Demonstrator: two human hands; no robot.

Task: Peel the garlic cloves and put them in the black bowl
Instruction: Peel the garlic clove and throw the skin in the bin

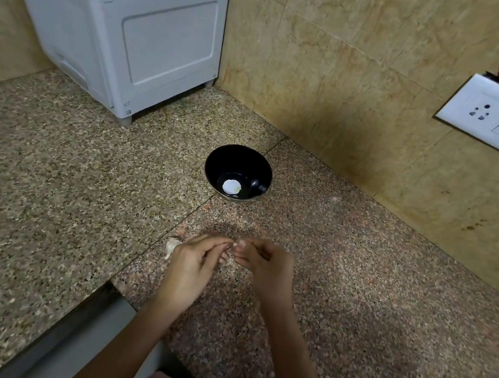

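A: Why are both hands bunched together on the near side of the black bowl (238,173)?

B: It looks like peeling. The left hand (191,267) and the right hand (264,266) meet fingertip to fingertip, each grip pinched on a small garlic clove (234,246) between them. Only a pale sliver shows, so I can't tell how much skin is left on it.

A: And why hold it above the table (42,185) and not over the bowl?

B: Probably so loose skin drops on the stone, not in with the peeled ones. The bowl sits beyond the hands, near enough for an easy reach.

A: Anything in the bowl already?

B: One white peeled clove (231,186) lies on its bottom.

A: More to do?

B: An unpeeled piece of garlic (172,247) lies nearer than the bowl, just left of the left hand, partly hidden by it.
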